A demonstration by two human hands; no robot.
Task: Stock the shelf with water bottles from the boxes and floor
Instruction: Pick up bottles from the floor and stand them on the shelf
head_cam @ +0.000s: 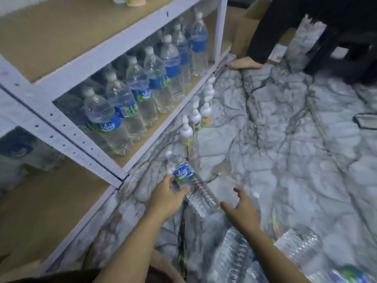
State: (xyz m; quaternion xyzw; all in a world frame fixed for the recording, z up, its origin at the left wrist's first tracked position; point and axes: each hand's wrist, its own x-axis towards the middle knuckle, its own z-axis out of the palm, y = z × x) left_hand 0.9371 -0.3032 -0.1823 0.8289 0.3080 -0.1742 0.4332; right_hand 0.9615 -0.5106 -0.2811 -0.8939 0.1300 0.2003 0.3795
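Loosely gripped by the left hand (166,198), the clear blue-labelled plastic water bottle (188,183) could slip, the spread, empty right hand (242,211) too late

Just past the fingers (182,190) of the left hand (166,200), pump bottles (192,121) stand in the way. Up & left, the shelf (163,120) is packed w/ water bottles (142,94) side by side. A white post (67,131) cuts across. Left of the fingers: bare shelf board (51,201). Right of the fingers (238,194) of the right hand (243,213): open floor (295,139). Behind them lie more bottles (295,248).
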